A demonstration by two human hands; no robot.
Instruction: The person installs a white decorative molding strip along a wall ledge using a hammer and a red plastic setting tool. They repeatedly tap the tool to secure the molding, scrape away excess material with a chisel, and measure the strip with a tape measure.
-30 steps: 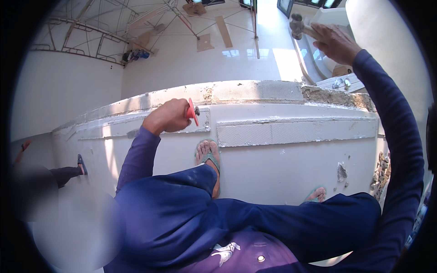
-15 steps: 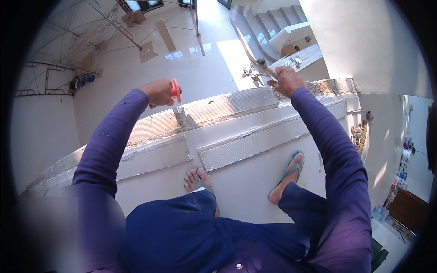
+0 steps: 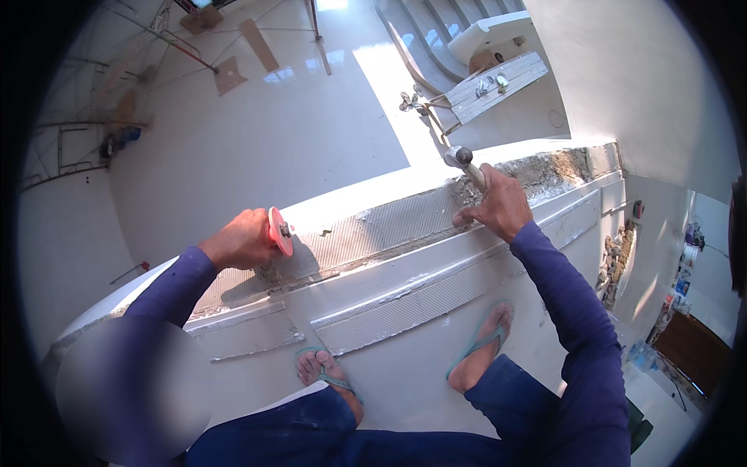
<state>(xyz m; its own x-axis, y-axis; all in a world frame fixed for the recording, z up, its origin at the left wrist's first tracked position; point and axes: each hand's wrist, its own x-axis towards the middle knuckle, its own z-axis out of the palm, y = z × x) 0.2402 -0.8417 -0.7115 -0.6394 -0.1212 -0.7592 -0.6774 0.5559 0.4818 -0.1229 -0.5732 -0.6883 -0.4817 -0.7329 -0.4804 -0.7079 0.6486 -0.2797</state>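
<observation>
In the head view, the left hand (image 3: 247, 240) is clamped in a fist around a hand tool with a round pink-red guard (image 3: 280, 232); a dark metal end pokes out through the guard, facing right. The tool's other end is hidden, so I cannot tell whether it touches the masonry. The right hand (image 3: 502, 204) is closed on the handle of a hammer (image 3: 467, 165), whose dark, rounded head points up and away from the body.

What has just changed is the hammer's height: a second ago it was raised far out to the right, and now it hangs over the raised ledge (image 3: 373, 229). The guarded tool also shows lower, by the ribbed top to the left. Both tools therefore line up along the same ledge, though well apart, with no contact between them at this moment.

A rough, broken patch (image 3: 545, 171) lies on the ledge just beyond the right hand. A second ribbed strip (image 3: 412, 307) runs nearer the body, in front of two feet in green sandals (image 3: 333, 373). Rubble (image 3: 616, 261) is heaped farther right.
</observation>
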